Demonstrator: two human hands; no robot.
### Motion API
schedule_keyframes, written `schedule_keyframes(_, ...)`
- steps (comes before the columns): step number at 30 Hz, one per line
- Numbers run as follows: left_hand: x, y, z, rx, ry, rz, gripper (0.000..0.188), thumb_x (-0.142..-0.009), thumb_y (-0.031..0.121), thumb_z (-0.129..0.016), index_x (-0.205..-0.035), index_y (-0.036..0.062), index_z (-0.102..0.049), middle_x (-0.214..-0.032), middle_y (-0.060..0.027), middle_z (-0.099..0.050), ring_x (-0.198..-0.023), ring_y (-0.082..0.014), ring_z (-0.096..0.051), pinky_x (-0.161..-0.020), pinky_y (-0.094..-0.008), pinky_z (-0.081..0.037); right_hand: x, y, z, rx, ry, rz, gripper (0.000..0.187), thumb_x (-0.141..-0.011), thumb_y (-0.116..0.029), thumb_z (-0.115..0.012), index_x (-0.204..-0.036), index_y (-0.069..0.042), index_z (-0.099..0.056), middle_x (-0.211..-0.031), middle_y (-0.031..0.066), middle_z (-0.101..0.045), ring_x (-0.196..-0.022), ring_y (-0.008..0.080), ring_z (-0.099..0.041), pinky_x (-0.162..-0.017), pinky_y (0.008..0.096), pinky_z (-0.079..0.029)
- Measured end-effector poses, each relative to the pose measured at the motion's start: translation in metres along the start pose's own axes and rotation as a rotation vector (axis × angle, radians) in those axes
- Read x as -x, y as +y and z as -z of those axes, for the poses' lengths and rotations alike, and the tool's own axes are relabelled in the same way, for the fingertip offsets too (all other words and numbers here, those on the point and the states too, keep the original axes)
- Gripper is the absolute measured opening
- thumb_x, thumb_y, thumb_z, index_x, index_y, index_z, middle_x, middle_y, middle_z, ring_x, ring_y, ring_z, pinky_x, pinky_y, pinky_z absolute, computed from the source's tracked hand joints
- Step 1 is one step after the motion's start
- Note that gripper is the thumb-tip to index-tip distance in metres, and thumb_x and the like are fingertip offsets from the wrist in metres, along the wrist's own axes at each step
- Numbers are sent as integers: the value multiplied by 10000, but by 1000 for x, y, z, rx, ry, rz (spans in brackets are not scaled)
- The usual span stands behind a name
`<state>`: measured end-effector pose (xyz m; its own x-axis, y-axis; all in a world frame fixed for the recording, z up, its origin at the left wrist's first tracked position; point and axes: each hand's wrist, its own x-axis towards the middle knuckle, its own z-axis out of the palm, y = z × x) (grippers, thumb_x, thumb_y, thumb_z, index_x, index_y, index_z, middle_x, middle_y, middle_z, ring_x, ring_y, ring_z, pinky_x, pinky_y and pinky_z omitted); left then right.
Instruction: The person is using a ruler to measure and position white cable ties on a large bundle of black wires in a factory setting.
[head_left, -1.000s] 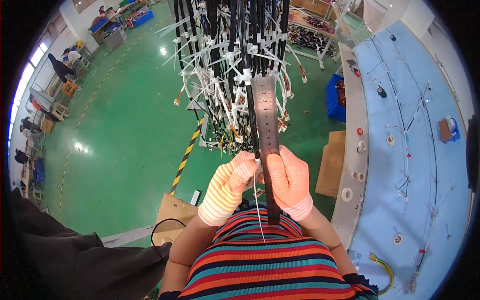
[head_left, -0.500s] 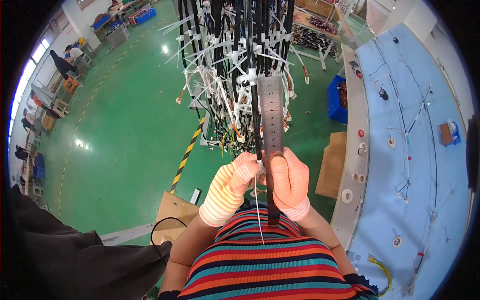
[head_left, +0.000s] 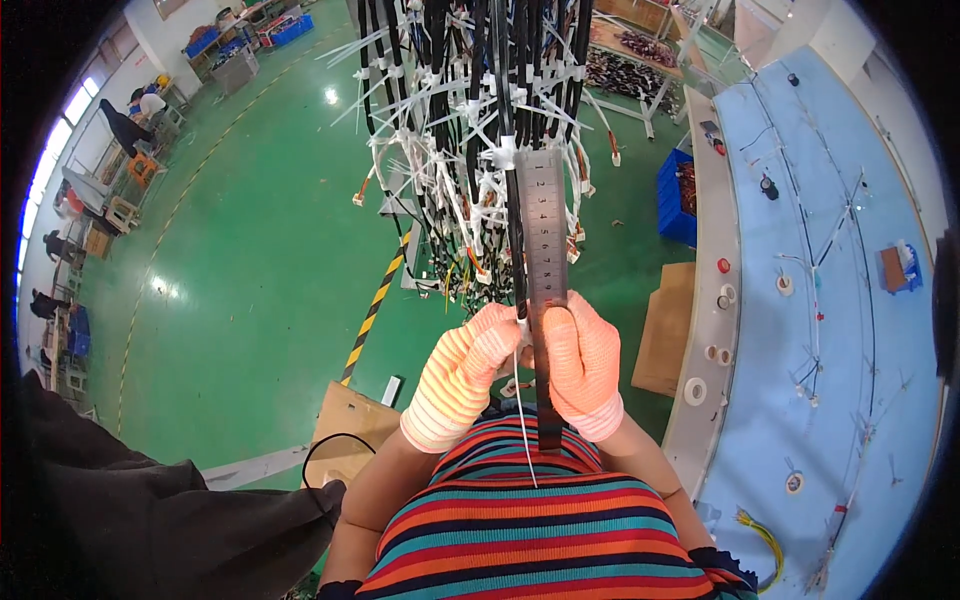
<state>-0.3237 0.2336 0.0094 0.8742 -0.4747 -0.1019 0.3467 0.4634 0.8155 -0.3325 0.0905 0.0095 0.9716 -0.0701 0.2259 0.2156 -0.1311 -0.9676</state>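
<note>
My left hand (head_left: 455, 375), in a striped knit glove, is closed round the lower end of a black wire harness (head_left: 517, 240) near a white cable tie (head_left: 525, 425), whose long tail hangs down toward my shirt. In my right hand (head_left: 582, 365), gloved in orange knit, a steel ruler (head_left: 544, 220) is gripped between thumb and fingers. The ruler lies upright along the harness's right side, its top end close to a white tie joint (head_left: 503, 153). My fingertips nearly meet at the harness end, and what lies behind them is hidden.
Beyond my hands hangs a dense bundle of black harnesses (head_left: 440, 130) with white ties and connectors. A blue wiring board (head_left: 780, 350) stands at the right, with a blue bin (head_left: 676, 200) beside it. Cardboard (head_left: 665, 330) leans nearby. People sit at benches far left.
Almost nothing differs. The ruler and both hands have shifted very slightly, and the hanging tie tail has swung a little to the right.
</note>
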Motion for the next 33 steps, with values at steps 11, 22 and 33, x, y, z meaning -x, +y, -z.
schedule_keyframes(11, 1, -1, -5, -88, 104, -18, 280, -908, 293, -537, -1044, 49, -563, -750, 62, -475, -675, -38, -361, -634, -208, -328, -6, -11, 8, -19, -87, -53, 250, -929, -210, -465, -809, -5, -543, -576, 67, -519, -502, 126, -494, -482, 272, -402)
schedule_keyframes(22, 2, 3, -3, -120, 54, -32, 301, -915, 289, -535, -1081, 40, -564, -824, 37, -539, -743, -48, -438, -693, -194, -366, -11, -14, 13, -159, -174, -159, 267, -944, -229, -446, -809, -16, -535, -601, 21, -524, -529, 79, -483, -485, 244, -394)
schedule_keyframes(33, 1, 2, -4, -88, 41, -39, 307, -912, 291, -539, -1086, 39, -565, -841, 21, -567, -744, -51, -461, -691, -200, -381, -14, -16, 16, -187, -214, -198, 249, -943, -213, -440, -882, -8, -568, -628, 21, -537, -553, 80, -486, -507, 237, -398)
